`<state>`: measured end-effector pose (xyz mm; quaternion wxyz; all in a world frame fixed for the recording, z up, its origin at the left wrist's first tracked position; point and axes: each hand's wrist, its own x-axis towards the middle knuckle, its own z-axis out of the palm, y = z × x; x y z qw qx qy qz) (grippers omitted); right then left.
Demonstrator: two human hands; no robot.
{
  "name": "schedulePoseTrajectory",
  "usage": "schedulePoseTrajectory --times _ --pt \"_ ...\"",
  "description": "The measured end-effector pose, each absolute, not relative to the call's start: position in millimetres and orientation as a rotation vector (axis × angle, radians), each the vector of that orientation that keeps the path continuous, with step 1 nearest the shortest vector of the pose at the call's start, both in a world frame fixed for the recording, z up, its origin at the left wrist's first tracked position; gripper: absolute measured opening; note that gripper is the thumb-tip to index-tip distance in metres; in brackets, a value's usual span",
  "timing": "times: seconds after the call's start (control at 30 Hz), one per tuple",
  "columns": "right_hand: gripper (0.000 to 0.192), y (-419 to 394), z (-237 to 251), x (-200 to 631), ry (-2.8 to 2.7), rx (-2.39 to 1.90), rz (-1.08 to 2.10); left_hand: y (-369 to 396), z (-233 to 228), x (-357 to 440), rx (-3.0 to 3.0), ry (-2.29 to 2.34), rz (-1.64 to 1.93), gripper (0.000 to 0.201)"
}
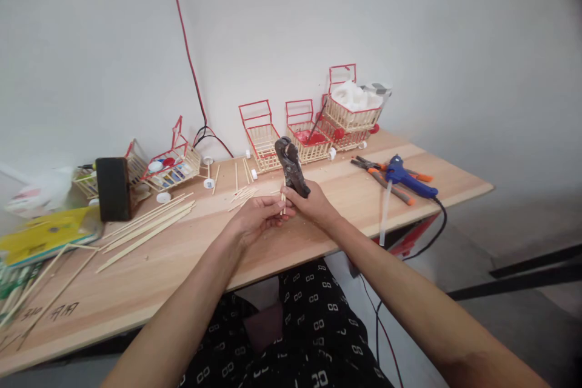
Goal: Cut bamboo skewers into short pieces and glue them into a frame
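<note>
Over the table [116, 294], left hand [258, 217] pinches a stick [284, 200], right hand [317, 204] clasps dark pliers [291, 165]

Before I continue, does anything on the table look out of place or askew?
The pale stick in the blue glue gun pokes past the front edge of the table, so it might get knocked. At left, a cart holding caps looks tilted.
</note>
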<state>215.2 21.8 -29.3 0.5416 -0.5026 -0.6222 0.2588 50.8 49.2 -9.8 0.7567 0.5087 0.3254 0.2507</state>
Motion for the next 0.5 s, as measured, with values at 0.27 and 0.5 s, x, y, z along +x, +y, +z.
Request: schedulePoseTrajectory --times 0.27,0.5 --pt "0.027 18.8 -25.3 214.1 -1.515 -1.14 0.705 49.3 -7.2 54.8 1.184 0.673 0.607 0.033" --pt "0.024 19.7 -28.8 214.1 -1.562 -1.167 0.642 49.5 -11.5 54.2 1.244 0.703 0.631 0.035"
